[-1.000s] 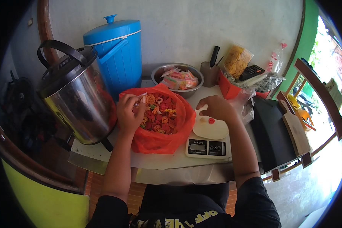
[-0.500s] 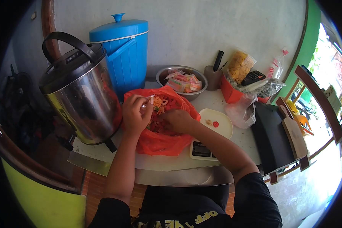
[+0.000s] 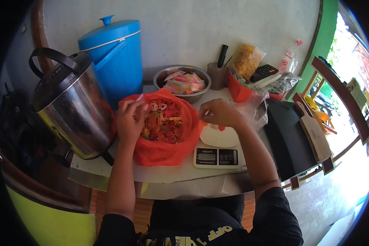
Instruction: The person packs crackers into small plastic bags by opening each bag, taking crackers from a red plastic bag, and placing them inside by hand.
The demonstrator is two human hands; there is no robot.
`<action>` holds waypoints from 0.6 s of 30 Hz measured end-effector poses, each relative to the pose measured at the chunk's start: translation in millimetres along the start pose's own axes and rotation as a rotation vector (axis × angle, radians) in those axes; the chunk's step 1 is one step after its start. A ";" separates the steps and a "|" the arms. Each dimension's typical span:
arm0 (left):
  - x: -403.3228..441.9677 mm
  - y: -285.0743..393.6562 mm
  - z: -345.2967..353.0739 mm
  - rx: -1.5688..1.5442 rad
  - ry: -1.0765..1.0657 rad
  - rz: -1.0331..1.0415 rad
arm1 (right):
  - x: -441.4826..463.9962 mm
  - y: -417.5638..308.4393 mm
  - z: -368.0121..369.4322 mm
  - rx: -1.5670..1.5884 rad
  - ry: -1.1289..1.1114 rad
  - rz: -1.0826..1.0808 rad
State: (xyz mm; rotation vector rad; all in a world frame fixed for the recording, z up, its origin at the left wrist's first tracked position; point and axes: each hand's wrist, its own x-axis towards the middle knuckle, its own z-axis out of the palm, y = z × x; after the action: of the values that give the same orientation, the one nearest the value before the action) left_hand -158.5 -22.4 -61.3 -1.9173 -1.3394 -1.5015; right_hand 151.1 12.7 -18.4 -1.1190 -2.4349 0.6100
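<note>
A red plastic bag (image 3: 164, 153) stands open on the table, full of small colourful shaped snack pieces (image 3: 164, 121), mostly red and orange. My left hand (image 3: 130, 119) is closed at the bag's left rim, with a thin whitish strip (image 3: 140, 97) at its fingertips; its kind is unclear. To the right, my right hand (image 3: 223, 112) is pinched over the plate of a white digital kitchen scale (image 3: 215, 158). Something small and orange shows at those fingertips, probably a snack piece. A few loose pieces (image 3: 217, 127) lie on the plate, partly behind the hand.
Behind the bag sits a metal bowl (image 3: 158, 82) of small packets. A steel drink dispenser (image 3: 76, 115) and a blue lidded cooler (image 3: 121, 69) flank it on the left. At the right are a red box (image 3: 240, 92), a calculator (image 3: 265, 72) and a wooden board (image 3: 315, 133).
My right hand has come out of the red bag and moved right, above the scale plate. My left hand stays by the bag's left rim. The view has shifted somewhat.
</note>
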 end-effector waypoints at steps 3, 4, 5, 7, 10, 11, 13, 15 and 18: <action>2.1 2.6 -3.3 -0.053 0.013 -0.030 | -14.6 2.7 -10.3 -0.297 0.102 0.075; 1.4 2.3 -3.4 -0.068 0.018 -0.043 | -13.2 -0.9 -6.5 -0.227 0.118 0.026; 1.1 2.2 -3.7 -0.082 0.024 -0.056 | -9.1 -8.3 2.2 -0.158 0.136 -0.023; 3.2 4.6 -4.4 -0.079 0.057 -0.009 | 3.0 -12.7 29.1 -0.097 0.105 -0.177; 2.0 4.2 -3.3 -0.084 0.054 0.028 | 21.0 -24.8 77.8 -0.258 -0.070 -0.236; 1.6 3.1 -2.7 -0.087 0.048 0.034 | 26.9 -25.4 93.0 -0.369 -0.019 -0.241; 0.0 6.0 -1.3 -0.144 0.029 -0.014 | 38.6 -22.4 116.2 -0.593 0.081 -0.252; -1.5 6.0 -0.5 -0.168 0.026 -0.019 | 46.4 -22.3 117.4 -0.566 0.053 -0.268; -0.7 4.7 0.7 -0.170 0.040 0.030 | 50.7 -22.3 115.8 -0.492 -0.037 -0.257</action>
State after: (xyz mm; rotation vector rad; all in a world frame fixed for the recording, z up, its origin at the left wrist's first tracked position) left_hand -154.1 -24.5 -60.9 -1.9874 -1.1950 -1.6776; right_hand 47.4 13.4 -94.0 -0.9359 -2.7825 -0.0565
